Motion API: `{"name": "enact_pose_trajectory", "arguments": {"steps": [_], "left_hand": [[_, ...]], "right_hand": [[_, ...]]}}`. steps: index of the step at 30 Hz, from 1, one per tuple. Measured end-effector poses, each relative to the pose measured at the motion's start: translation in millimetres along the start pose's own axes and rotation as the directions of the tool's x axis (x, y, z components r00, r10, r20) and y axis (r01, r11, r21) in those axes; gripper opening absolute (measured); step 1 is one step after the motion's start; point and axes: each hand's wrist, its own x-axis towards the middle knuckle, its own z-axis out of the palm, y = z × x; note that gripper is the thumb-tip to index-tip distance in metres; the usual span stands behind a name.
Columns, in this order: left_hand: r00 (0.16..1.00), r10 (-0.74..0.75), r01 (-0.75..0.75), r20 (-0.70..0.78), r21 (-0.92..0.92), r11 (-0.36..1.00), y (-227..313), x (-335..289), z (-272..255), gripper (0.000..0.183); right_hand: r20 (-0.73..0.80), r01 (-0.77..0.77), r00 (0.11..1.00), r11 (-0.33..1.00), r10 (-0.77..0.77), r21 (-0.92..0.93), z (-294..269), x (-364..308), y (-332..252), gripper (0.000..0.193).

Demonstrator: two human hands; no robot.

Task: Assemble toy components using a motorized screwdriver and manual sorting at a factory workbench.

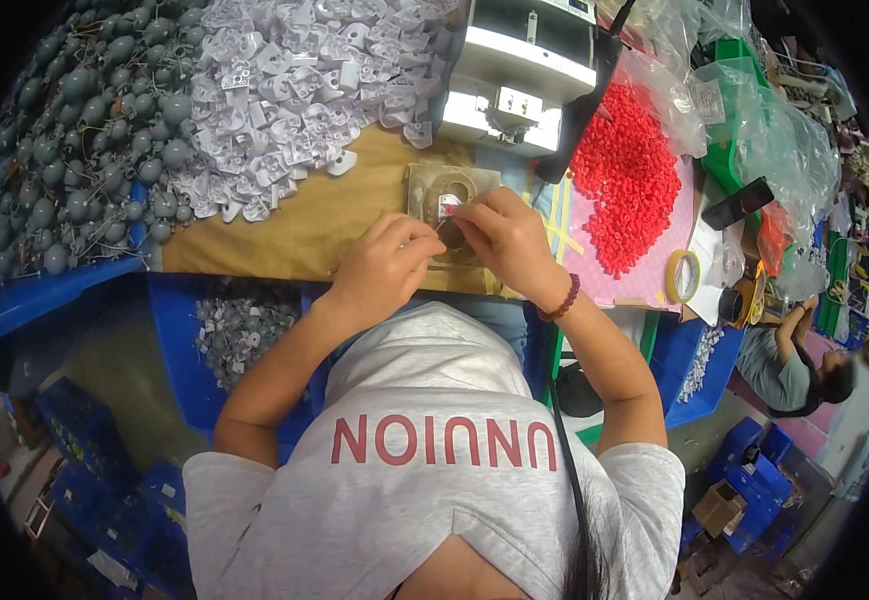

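A squarish fixture block (417, 185) with a rounded recess lies on the brown-covered bench in front of me. Inside the recess sits a small white plastic part (448, 201). My right hand (510, 243) reaches over the block from the right, thumb and forefinger pinched on a small red piece (451, 211) at the white part's edge. At the block's lower left, my left hand (386, 262) is closed, its fingertips pressed together. Whatever those fingers hold, if anything, is too small to make out.
Left lie heaps of grey bulb-shaped parts with wires (79, 130) and white plastic parts (294, 80). A white machine (519, 70) stands behind the block. Red pieces (629, 180) and a tape roll (682, 276) are on the right. Blue bins (179, 350) sit below the bench edge; another person (779, 365) works far right.
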Motion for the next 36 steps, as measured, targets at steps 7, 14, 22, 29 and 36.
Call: {"name": "enact_pose_trajectory", "arguments": {"steps": [7, 14, 22, 29, 36], "left_hand": [[0.998, 0.046, -0.046, 0.033, 0.017, 0.999, -9, 5, 15, 0.019], [0.998, 0.033, -0.033, 0.06, 0.012, 0.999, -14, 1, 18, 0.019], [0.998, -0.061, 0.057, 0.029, 0.121, 0.991, -9, 6, 18, 0.032], [0.994, -0.088, 0.054, 0.067, 0.404, 0.913, -7, 6, 32, 0.058], [0.991, -0.001, -0.075, 0.131, 0.579, 0.812, -9, 9, 38, 0.048]], "right_hand": [[0.082, 0.226, 0.973, 0.954, -0.214, -0.197, -1, 0, 16, 0.028], [0.19, 0.292, 0.949, 0.929, -0.251, -0.229, -2, -6, 22, 0.032], [0.244, 0.308, 0.937, 0.923, -0.252, -0.23, -6, -2, 22, 0.037], [0.236, 0.213, 0.956, 0.968, -0.177, -0.136, -23, -6, 22, 0.029], [0.074, -0.301, 0.953, 0.942, 0.293, 0.149, -61, -32, 46, 0.031]]}}
